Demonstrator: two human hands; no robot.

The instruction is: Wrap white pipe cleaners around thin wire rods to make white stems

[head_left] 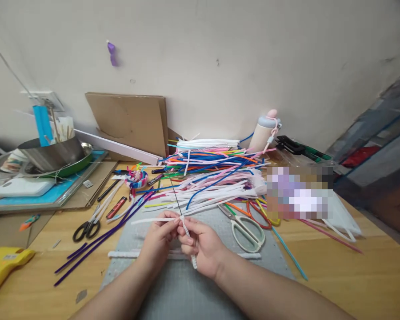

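My left hand (157, 242) pinches a white pipe cleaner (143, 220), whose free end sticks out to the left. In my right hand (208, 249), the fingers are closed around a white coiled pipe cleaner (194, 262) that hangs down below them. A thin dark rod (176, 192) slants up and away from the spot where my fingertips meet; its lower end is hidden there. Both hands are over a grey mat (173, 293). Beneath them a long white strip (122, 254) lies across the mat, partly covered by my hands.
Behind the hands is a pile of coloured pipe cleaners (216, 169). White-handled scissors (248, 233) lie right, black-handled scissors (86, 231) left. A yellow glue gun (6, 266) is at the left edge. A metal pot (55, 155), cardboard (130, 124) and a bottle (263, 133) stand further back.
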